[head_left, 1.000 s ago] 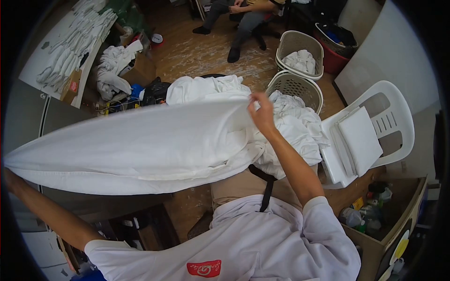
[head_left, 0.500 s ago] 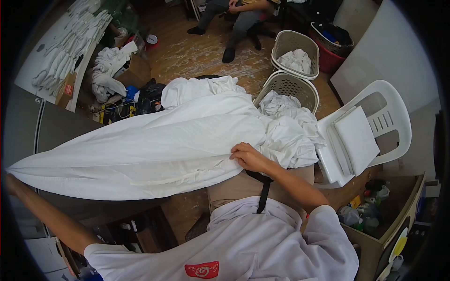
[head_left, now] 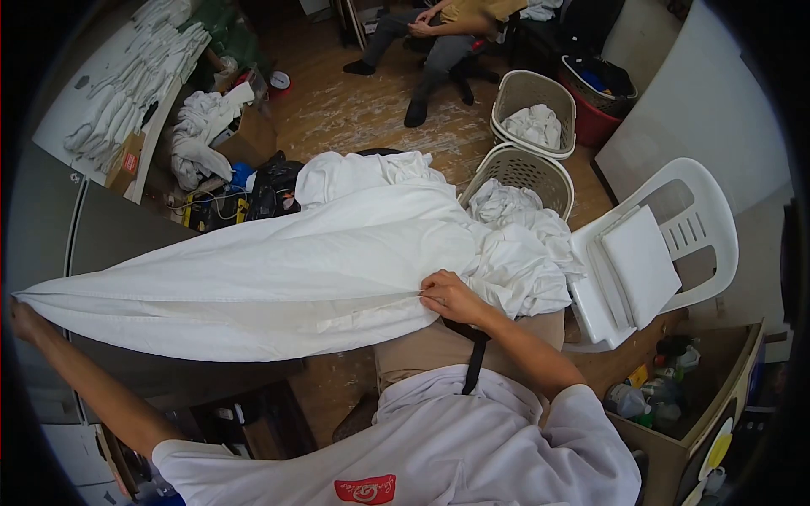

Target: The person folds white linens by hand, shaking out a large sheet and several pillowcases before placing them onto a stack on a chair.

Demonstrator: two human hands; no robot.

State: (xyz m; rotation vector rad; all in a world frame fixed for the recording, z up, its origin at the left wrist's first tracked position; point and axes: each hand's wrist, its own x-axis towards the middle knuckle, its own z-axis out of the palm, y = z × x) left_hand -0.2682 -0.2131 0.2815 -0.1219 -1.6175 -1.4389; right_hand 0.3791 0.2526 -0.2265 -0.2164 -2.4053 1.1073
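Note:
A large white sheet [head_left: 278, 261] stretches across my lap and out to the left. At the far left, my left hand [head_left: 25, 320] grips the sheet's gathered corner with the arm extended; its fingers are partly lost at the dark image edge. Close to my waist, my right hand [head_left: 447, 295] pinches the sheet's near hem between thumb and fingers. Between the two hands the hemmed edge runs nearly straight, with a fold hanging below it. The rest of the cloth lies crumpled to the right of my right hand, spilling against a basket.
Beige laundry baskets [head_left: 536, 110] hold white cloth. A white plastic chair [head_left: 700, 228] carries folded white fabric [head_left: 645, 261]. Bottles fill an open box [head_left: 717, 379] at lower right. Folded whites cover a table [head_left: 55, 126] at upper left. Another person [head_left: 439, 42] sits at the back.
The view has tilted slightly, so the scene sits a little lower. The sheet's edge between my hands looks straighter. Both hands keep their hold on the sheet.

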